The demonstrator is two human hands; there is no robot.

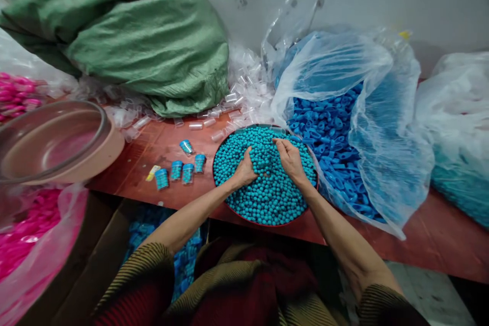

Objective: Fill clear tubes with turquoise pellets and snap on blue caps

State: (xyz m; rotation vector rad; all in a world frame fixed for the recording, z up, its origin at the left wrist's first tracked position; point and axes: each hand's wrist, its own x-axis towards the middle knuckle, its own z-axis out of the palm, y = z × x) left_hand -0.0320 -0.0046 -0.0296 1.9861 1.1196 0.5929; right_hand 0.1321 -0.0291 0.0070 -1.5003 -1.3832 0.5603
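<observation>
A round red-rimmed basin (261, 223) is full of small turquoise beads (273, 204). My left hand (245, 170) is in the basin, its thumb raised and its fingers curled under a small heap of beads. Across that heap, my right hand (290, 159) has its fingers bent and its thumb and forefinger close together. Whatever lies in its grasp is hidden. Left of the basin are several small clear jars with blue lids, such as one upright jar (162, 179) filled with turquoise beads and another lying tilted (186, 146).
Clear empty tubes (248, 84) are heaped behind the basin, beside a big green sack (153, 35). An open plastic bag of blue parts (328, 127) stands at the right. Leftward are stacked tubs (110, 147) and pink parts (28, 237). The reddish table edge (420, 260) runs in front.
</observation>
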